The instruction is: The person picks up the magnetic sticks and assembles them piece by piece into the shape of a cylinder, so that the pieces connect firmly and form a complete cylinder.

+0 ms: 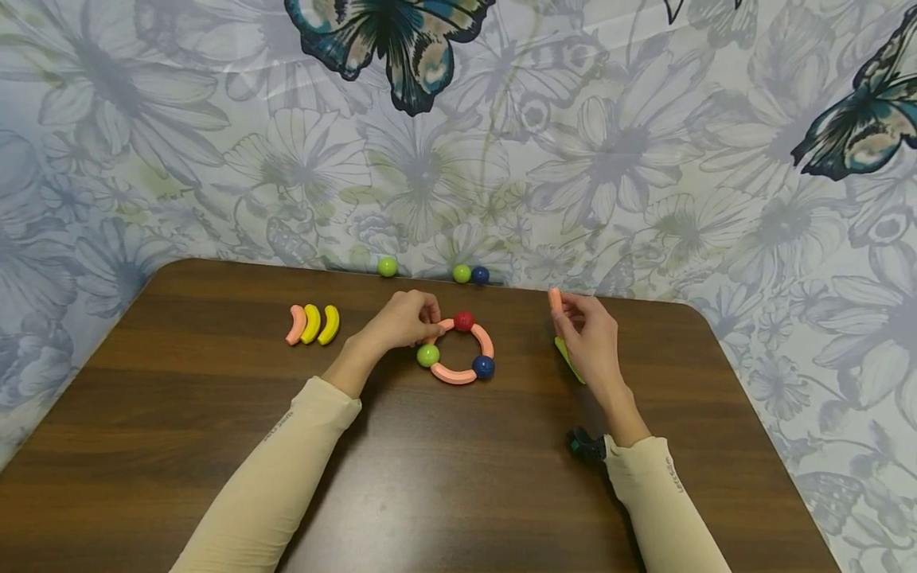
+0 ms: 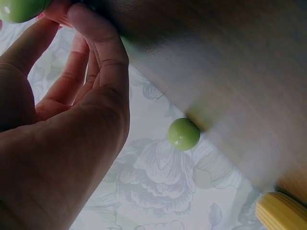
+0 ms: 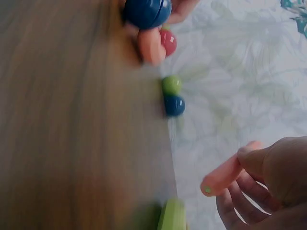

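On the table lies a ring of curved salmon pieces (image 1: 454, 374) joined by a red ball (image 1: 463, 321), a blue ball (image 1: 484, 367) and a green ball (image 1: 427, 355). My left hand (image 1: 407, 318) pinches the ring's upper-left curved salmon piece (image 1: 446, 325), between the green and red balls. Off to the right, my right hand (image 1: 591, 338) holds a separate salmon rod (image 3: 223, 177) between thumb and fingers. The rod is raised above the table, and a small green spot shows on its end. A light-green stick (image 1: 570, 362) lies beneath the right hand, partly covered by it.
Along the table's back edge sit a lone green ball (image 1: 387, 267) and a green ball (image 1: 462, 274) beside a blue one (image 1: 480, 275). At left lie a curved salmon piece (image 1: 296, 325) and two curved yellow pieces (image 1: 311, 324). A patterned cloth (image 1: 616, 159) hangs behind.
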`<control>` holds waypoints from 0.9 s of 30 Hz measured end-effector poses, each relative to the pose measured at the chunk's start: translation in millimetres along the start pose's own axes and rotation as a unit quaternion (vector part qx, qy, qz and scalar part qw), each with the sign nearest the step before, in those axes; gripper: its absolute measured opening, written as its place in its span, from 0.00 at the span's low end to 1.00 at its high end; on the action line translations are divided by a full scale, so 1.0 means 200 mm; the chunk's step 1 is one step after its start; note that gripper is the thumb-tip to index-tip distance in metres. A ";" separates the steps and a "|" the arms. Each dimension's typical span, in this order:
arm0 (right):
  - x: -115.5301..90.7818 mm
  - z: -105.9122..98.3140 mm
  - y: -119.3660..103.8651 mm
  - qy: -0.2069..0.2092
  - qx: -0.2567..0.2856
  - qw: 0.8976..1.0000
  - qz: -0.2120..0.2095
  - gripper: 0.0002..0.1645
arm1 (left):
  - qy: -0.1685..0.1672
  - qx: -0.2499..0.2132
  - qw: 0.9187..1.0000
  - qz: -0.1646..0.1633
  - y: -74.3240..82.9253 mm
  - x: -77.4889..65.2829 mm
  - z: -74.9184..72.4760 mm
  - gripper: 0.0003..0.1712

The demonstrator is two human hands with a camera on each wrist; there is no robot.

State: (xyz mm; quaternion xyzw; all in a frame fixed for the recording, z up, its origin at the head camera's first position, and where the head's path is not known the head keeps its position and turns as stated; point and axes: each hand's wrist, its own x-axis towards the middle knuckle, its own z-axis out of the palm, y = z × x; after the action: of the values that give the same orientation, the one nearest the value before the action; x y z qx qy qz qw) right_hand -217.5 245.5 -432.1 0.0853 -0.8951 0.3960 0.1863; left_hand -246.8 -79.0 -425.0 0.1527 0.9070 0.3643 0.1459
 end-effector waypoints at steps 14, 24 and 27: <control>0.10 0.26 -0.28 -0.022 0.148 0.989 -0.004 0.19 | -0.001 0.002 1.000 0.006 -0.02 0.01 0.00 0.09; 0.09 0.38 -0.35 -0.040 0.210 0.976 -0.034 0.18 | -0.001 0.008 1.000 0.010 -0.02 0.02 0.00 0.09; 0.08 0.40 -0.33 -0.051 0.198 0.978 -0.038 0.17 | -0.001 0.009 1.000 0.007 -0.02 0.02 0.00 0.09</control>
State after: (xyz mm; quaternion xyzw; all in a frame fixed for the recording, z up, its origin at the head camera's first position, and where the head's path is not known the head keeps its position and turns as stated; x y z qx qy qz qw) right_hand -234.0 141.0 -430.3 0.1742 -0.8034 0.5532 0.1350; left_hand -250.7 -80.3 -429.0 0.1608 0.9091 0.3566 0.1431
